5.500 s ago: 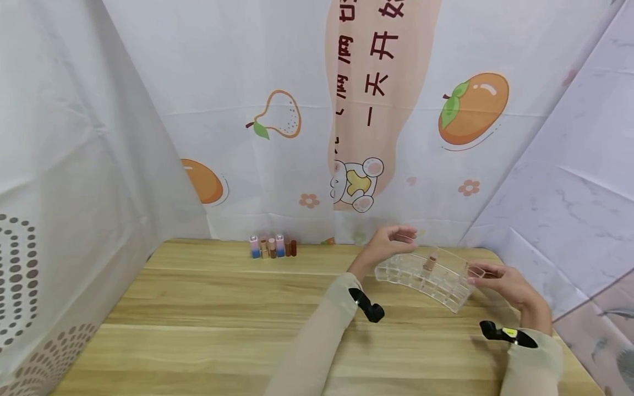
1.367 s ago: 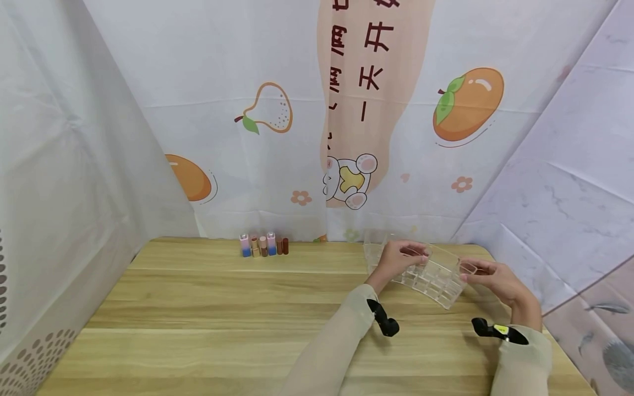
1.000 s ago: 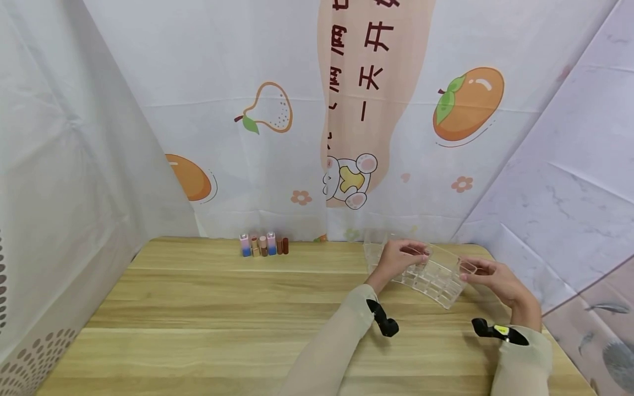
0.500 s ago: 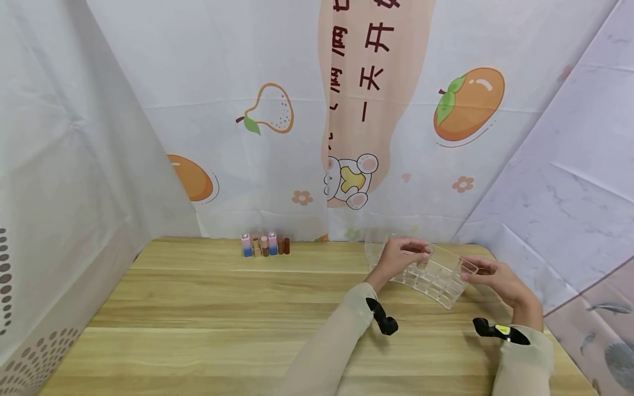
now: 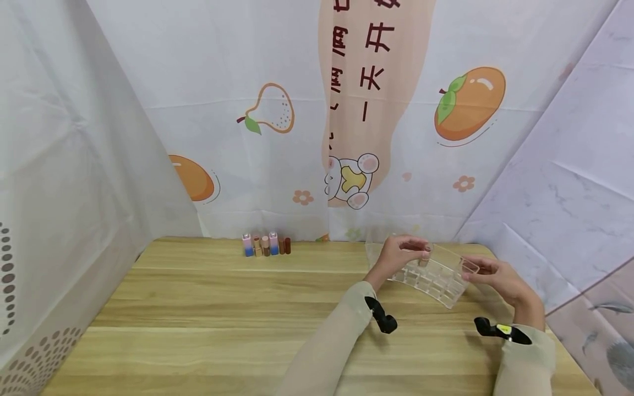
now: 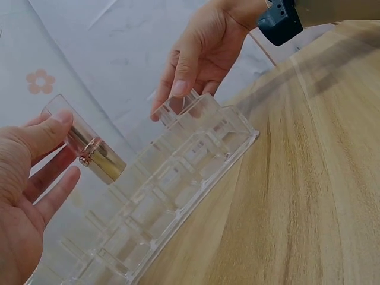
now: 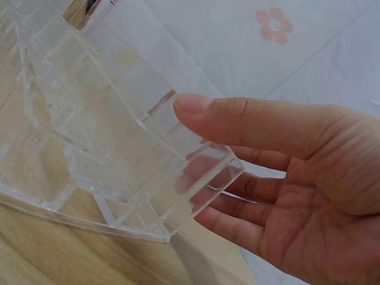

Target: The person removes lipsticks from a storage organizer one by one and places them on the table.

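Note:
In the left wrist view my left hand [image 6: 24, 178] pinches a lipstick [image 6: 89, 145] with a clear cap and a gold lower part. It tilts over the clear tiered lipstick organizer [image 6: 172, 205], its gold end pointing down toward the compartments. My right hand [image 7: 267, 160] grips the organizer's right end, thumb on the upper side and fingers behind it. In the head view the left hand [image 5: 400, 254] hides the organizer's left part, and the right hand [image 5: 497, 278] is at the other end.
Several lipstick tubes [image 5: 266, 246] stand in a row at the back of the wooden table [image 5: 223, 313], left of the organizer. Some are pink and blue, others brown or gold. A printed cloth [image 5: 297, 159] hangs right behind the table.
Seconds ago the lipstick stood in the organizer with my left hand beside it. That hand then moved right and took hold of it; recently more of the lipstick shows below the fingers. The right hand keeps its grip.

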A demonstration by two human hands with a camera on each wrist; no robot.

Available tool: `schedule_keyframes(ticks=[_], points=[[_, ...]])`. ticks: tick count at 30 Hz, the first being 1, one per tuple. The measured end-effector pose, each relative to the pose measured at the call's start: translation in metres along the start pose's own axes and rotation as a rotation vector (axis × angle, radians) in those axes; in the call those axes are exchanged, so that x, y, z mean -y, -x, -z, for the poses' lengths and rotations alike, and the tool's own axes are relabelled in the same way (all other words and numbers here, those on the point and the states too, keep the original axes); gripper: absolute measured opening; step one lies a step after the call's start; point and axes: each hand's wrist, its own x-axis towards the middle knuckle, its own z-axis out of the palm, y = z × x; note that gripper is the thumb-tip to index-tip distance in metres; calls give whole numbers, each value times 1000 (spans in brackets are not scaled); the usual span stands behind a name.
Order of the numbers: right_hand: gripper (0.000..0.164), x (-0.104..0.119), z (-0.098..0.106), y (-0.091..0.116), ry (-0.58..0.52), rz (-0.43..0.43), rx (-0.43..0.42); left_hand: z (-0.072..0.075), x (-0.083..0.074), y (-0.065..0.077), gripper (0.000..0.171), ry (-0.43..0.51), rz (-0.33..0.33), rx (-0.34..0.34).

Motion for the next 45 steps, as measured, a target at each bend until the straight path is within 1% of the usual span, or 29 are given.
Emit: schedule_keyframes(ticks=[6, 10, 15, 19, 24, 28, 37, 45], points=[[59, 1, 0, 1, -18, 1, 1, 3, -7, 0, 25, 25, 26, 6], [57, 1, 0, 2, -29, 4, -3, 5, -11, -1, 25, 43, 26, 13], [55, -2, 0, 2, -46, 26, 5, 11, -15, -1, 25, 66, 38, 34], [54, -4, 0, 3, -52, 41, 11, 17, -18, 0, 26, 54, 54, 52], [54, -4, -1, 3, -52, 40, 14, 28, -20, 0, 27, 61, 77, 72], [54, -3, -2, 2, -51, 48, 16, 37, -22, 0, 26, 52, 67, 84], [52, -2, 1, 2, -58, 66, 22, 58, -35, 2, 28, 8, 71, 107], [51, -5, 1, 2, -43, 72, 17, 77, -44, 5, 26, 34, 75, 134]])
